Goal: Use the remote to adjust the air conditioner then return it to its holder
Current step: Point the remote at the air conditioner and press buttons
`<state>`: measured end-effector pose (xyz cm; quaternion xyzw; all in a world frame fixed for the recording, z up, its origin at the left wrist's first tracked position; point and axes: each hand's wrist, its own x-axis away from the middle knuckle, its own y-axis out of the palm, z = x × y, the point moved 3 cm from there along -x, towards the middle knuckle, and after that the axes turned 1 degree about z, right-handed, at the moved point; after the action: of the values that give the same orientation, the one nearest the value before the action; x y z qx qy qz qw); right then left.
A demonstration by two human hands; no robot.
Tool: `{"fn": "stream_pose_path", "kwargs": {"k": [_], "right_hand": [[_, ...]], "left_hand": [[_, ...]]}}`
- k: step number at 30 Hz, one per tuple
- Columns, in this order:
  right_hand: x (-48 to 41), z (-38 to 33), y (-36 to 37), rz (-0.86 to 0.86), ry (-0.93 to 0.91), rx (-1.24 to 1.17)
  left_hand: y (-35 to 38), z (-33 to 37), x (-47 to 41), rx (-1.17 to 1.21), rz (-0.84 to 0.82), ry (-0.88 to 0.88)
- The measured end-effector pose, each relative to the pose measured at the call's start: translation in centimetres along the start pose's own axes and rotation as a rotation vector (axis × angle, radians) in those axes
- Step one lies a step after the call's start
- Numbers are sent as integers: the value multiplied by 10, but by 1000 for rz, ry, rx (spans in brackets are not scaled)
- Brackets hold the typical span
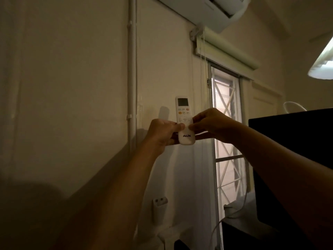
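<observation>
A white remote (pixel 183 112) with a small screen and orange buttons is held upright in front of the wall, its top toward the air conditioner (pixel 203 11) mounted high above. My left hand (pixel 163 134) grips its lower left side, thumb on the front. My right hand (pixel 212 125) pinches its right edge, thumb near the lower buttons. The remote's empty white holder (pixel 159 211) is fixed to the wall low down, well below both hands.
A window with a white grille (pixel 228 123) is to the right, under a rolled blind (pixel 225 49) with hanging cords. A white pipe (pixel 132 74) runs down the wall. A dark cabinet (pixel 292 159) stands at right. A lamp (pixel 322 62) glows at upper right.
</observation>
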<state>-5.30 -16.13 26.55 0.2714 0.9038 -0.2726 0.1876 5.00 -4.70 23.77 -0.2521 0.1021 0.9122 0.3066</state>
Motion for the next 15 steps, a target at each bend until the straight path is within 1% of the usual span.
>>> {"fn": "stream_pose_path", "kwargs": {"k": [11,15], "right_hand": [[22,-66,-92,247,17,145],[32,-86,-120,314,-1,117]], "left_hand": [[74,78,-21,109,-220,129],[96,99,-21,165,-279,172]]}}
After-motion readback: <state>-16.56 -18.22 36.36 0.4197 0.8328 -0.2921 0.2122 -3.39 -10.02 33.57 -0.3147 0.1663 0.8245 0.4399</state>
